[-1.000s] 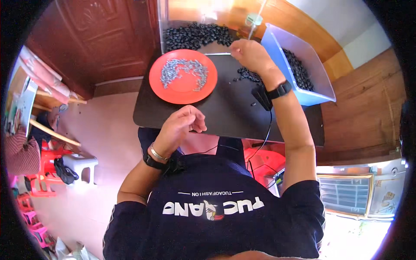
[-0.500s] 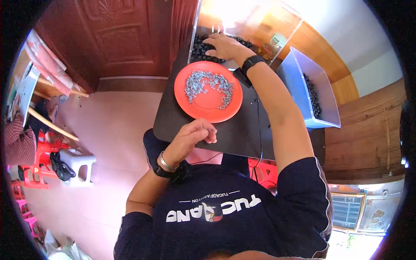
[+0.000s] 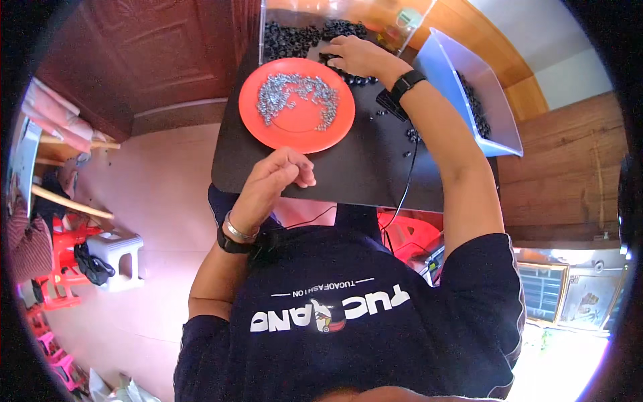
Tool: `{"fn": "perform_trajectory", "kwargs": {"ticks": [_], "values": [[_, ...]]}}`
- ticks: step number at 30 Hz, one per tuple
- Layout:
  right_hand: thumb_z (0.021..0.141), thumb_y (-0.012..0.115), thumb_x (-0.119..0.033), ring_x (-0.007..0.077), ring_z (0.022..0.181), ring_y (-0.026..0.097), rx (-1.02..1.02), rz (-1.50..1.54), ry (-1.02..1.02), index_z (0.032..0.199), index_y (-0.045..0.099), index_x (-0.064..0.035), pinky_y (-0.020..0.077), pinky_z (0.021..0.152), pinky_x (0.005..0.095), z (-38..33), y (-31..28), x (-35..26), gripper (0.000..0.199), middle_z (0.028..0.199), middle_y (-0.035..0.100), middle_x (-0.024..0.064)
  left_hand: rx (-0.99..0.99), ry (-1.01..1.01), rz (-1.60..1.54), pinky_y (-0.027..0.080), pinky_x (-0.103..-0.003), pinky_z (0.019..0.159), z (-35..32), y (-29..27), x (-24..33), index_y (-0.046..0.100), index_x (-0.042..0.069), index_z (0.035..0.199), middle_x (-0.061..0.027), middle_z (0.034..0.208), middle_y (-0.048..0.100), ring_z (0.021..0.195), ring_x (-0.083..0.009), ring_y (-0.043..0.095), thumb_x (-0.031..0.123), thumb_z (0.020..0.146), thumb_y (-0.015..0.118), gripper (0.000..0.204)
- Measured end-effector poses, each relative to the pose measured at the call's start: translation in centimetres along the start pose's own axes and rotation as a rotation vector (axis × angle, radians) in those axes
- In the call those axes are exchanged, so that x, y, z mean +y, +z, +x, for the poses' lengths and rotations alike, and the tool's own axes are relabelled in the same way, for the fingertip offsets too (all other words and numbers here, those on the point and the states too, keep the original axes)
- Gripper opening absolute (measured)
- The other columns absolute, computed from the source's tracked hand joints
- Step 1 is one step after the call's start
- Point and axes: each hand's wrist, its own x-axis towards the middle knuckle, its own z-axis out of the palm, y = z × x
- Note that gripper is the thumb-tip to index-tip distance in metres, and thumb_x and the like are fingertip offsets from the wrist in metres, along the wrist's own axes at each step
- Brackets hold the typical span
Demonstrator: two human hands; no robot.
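Observation:
My right hand (image 3: 358,57) reaches to the far side of the dark table, palm down with fingers spread over small black parts (image 3: 289,41) that look like little plastic rings or caps. Some of them lie under and in front of its palm. Closer to me on the left, a red plate (image 3: 295,139) carries many small silvery metal pieces (image 3: 273,94), lying in a curved band. My left hand (image 3: 278,173) is by the plate's near rim with its fingers curled together; whatever may be inside is hidden.
A clear plastic box (image 3: 262,33) stands behind the plate, around the black parts. To the right leans a bluish translucent bin (image 3: 439,77) with more black parts. A black cable (image 3: 410,171) crosses the dark tabletop (image 3: 375,157). Stools (image 3: 120,258) stand at the left.
My right hand has drawn black parts toward me, parting the pile; some now show at its near side. The view has shifted, while my left hand keeps its curled pose by the plate.

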Motion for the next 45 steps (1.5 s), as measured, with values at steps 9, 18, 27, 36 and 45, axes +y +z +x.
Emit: {"fn": "perform_trajectory", "kwargs": {"ticks": [9,18,27,36,45], "values": [[0.089,0.053,-0.031,0.0358,0.111,0.053,0.031,0.033,0.028,0.13,0.054,-0.0201,0.0444,0.095,0.0467,-4.0,0.4,-0.9,0.042,0.129,0.05,0.0139,0.023,0.001,0.033,0.046,-0.032,0.081,0.1,0.0,-0.4,0.055,-0.002,0.102,-0.0105,0.093,0.06,0.086,-0.0215,0.061,0.021,0.092,0.047,0.026],[0.088,0.061,-0.026,0.0284,0.099,0.058,0.369,0.424,0.3,0.119,0.061,-0.009,0.046,0.088,0.0349,-7.1,-5.1,-2.2,0.035,0.109,0.06,0.0153,0.045,-0.015,0.054,0.045,-0.029,0.08,0.1,0.6,-0.1,0.057,-0.001,0.103,-0.0079,0.092,0.061,0.086,-0.0177,0.059,0.022,0.093,0.047,0.028],[0.083,0.07,-0.024,0.0236,0.098,0.06,0.494,0.959,0.019,0.112,0.066,-0.0066,0.0466,0.087,0.0337,-16.1,-5.9,-13.5,0.034,0.103,0.064,0.0111,0.074,-0.016,-0.005,0.046,-0.025,0.074,3.6,5.3,-0.3,0.058,-0.001,0.106,-0.0078,0.094,0.062,0.083,-0.0157,0.061,0.02,0.094,0.045,0.027],[0.074,0.072,-0.007,0.0279,0.101,0.059,0.663,0.84,0.064,0.114,0.065,-0.0081,0.049,0.087,0.0361,-18.1,-4.4,-16.2,0.04,0.111,0.063,0.0113,0.024,-0.02,-0.048,0.047,-0.032,0.078,4.6,7.7,-1.3,0.047,-0.001,0.124,-0.0083,0.107,0.059,0.092,-0.0158,0.058,0.02,0.097,0.039,0.036],[0.072,0.073,-0.014,0.0303,0.1,0.06,0.689,0.713,0.101,0.109,0.067,-0.0089,0.0496,0.088,0.0379,-18.2,-3.9,-16.9,0.038,0.111,0.064,0.0114,0.081,-0.018,-0.273,0.047,-0.029,0.075,4.2,8.0,-1.9,0.053,0.002,0.113,-0.0024,0.101,0.057,0.089,-0.0124,0.059,0.016,0.094,0.046,0.025]]}}
